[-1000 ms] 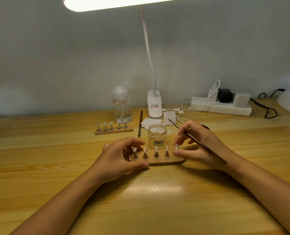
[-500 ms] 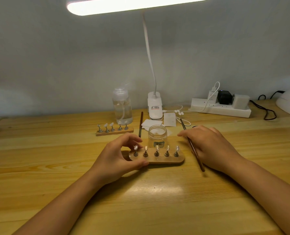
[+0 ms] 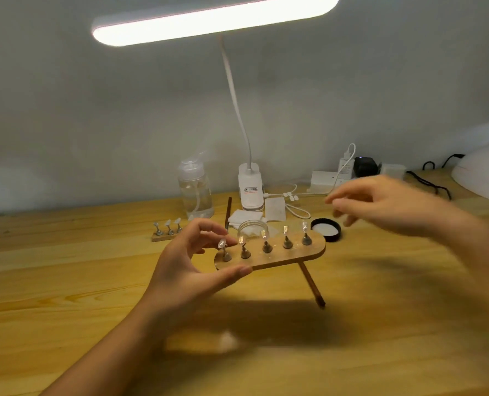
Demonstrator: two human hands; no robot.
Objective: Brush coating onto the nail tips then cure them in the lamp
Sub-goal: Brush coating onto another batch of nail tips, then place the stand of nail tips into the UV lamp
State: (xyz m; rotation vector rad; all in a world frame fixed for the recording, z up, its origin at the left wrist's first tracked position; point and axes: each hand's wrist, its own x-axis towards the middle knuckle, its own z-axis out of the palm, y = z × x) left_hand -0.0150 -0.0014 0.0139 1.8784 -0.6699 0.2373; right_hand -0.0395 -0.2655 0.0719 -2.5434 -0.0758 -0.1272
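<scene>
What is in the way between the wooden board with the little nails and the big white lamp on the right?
Only the right hand hangs in that path. The left hand holds the board lifted off the table; the curing lamp sits at the far right edge.

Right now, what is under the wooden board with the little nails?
The left hand holds the wooden board above the table. Under it lies a brush, its far end hidden by the board, and the board's shadow.
</scene>
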